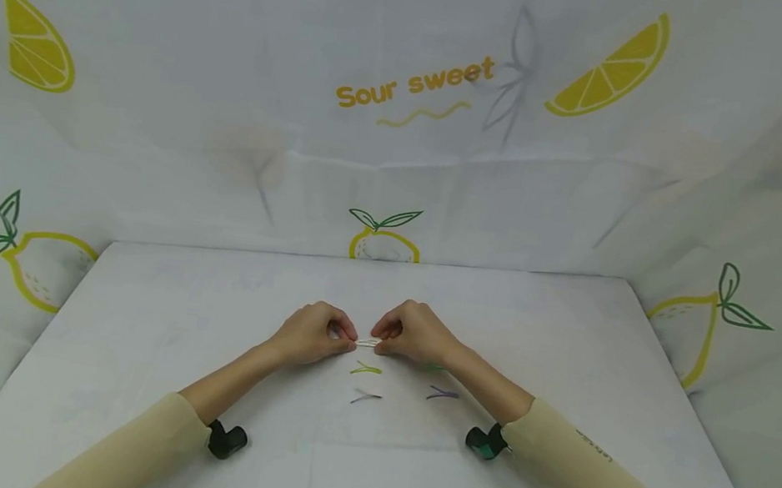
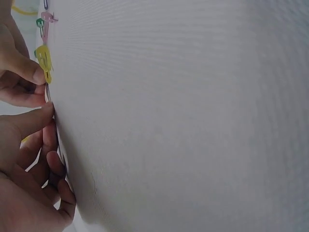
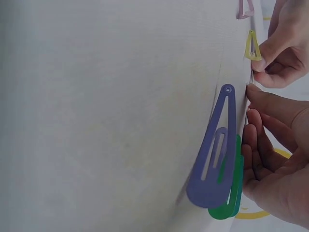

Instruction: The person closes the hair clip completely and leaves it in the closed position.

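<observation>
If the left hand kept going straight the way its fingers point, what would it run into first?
Probably the right hand, just across the white clip that the left hand pinches, though exact depth is hard to judge from the head view.

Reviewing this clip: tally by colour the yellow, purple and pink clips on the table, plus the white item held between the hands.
Yellow clip: 1
Purple clip: 1
Pink clip: 1
White item: 1
Total: 4
</observation>
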The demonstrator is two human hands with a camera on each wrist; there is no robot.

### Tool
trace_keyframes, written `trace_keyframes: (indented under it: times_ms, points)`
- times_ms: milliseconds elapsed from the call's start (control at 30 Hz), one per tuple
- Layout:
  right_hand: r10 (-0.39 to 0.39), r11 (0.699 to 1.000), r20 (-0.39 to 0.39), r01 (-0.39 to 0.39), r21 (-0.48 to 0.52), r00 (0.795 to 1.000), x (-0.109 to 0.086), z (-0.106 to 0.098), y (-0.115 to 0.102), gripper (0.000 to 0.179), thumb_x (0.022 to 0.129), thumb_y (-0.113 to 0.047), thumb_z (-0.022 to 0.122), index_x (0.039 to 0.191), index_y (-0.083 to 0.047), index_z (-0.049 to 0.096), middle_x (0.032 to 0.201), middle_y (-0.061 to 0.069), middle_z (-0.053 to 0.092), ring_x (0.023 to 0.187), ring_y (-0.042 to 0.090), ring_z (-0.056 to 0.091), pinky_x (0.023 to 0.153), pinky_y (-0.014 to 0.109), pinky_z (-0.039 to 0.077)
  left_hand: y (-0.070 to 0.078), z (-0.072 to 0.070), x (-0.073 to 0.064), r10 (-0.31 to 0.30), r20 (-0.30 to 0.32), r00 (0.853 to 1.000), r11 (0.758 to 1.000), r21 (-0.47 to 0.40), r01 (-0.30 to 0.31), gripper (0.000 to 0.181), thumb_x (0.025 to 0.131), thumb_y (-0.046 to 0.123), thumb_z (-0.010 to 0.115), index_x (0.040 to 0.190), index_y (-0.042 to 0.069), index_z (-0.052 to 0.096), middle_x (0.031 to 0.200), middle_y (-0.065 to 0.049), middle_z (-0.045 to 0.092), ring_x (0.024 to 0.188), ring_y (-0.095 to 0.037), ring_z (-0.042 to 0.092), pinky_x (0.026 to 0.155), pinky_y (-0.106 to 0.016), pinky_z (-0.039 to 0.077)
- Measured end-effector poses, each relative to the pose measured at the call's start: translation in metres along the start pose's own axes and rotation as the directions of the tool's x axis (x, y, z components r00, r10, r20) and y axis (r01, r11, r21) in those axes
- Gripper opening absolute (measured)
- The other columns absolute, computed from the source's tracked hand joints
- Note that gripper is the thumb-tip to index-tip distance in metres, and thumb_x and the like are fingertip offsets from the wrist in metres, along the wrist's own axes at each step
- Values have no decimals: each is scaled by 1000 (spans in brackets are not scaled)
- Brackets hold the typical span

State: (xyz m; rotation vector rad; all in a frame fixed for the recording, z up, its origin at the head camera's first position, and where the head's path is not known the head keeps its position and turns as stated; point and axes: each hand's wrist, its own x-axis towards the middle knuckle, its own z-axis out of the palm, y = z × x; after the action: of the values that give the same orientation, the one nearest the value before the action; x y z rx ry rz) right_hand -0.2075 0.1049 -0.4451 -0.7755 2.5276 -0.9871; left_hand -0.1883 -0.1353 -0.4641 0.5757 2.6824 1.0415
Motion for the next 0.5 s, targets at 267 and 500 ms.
trace_keyframes:
  times_ms: [267, 500]
  points:
    - [8, 1000, 7, -8, 22, 1000, 0, -1, 0, 14, 90, -11, 88, 102, -5, 84, 89, 2, 81, 78, 3, 64, 74, 18, 53, 2, -1, -1, -2, 1, 1000, 1000, -4, 2, 4, 93, 16, 83, 95, 15, 81, 85, 4, 75, 77, -7, 59, 74, -25, 46]
    - [-8, 998, 16, 6, 70, 1000, -3, -3, 3, 16, 91, -13, 87, 104, -4, 84, 89, 1, 80, 80, 4, 65, 75, 19, 54, 3, -3, 0, 12, -8, 1000, 1000, -15, -12, 7, 92, 16, 84, 96, 13, 79, 86, 2, 74, 76, -7, 58, 71, -24, 45]
